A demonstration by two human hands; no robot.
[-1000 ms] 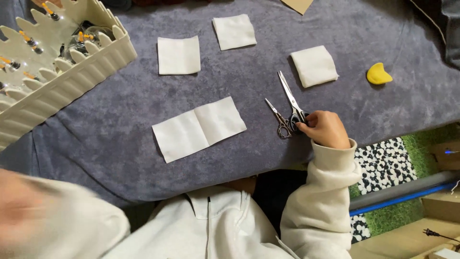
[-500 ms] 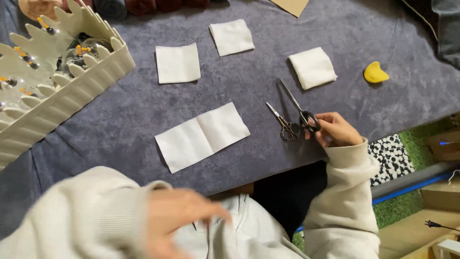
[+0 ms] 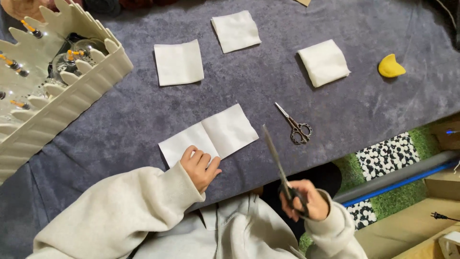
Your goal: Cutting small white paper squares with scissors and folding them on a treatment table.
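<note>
While the left hand (image 3: 200, 166) lay knuckles-up at the table's near edge, its cream sleeve reaching in from the lower left, the right hand (image 3: 305, 200) was lifted off the table just past that edge, wrist bent and sleeve bunched below it. The grey cloth-covered table (image 3: 120, 115) carried a small pair of ornate scissors (image 3: 295, 125) lying flat a little to the right of the unfolded white cloth (image 3: 209, 135), with three folded white squares (image 3: 178, 62) (image 3: 236, 30) (image 3: 324, 62) spread toward the far edge and a yellow lump (image 3: 391, 66) near the right edge. A cream scalloped basket (image 3: 72, 96) of glass items filled the far left corner. Nothing lay between either hand and the cloth. The left hand's fingers were loosely curled, their tips pressing the cloth's near left corner. The right hand was closed round the handles of a long pair of scissors (image 3: 277, 160), blades together and pointing up toward the cloth's right edge.
</note>
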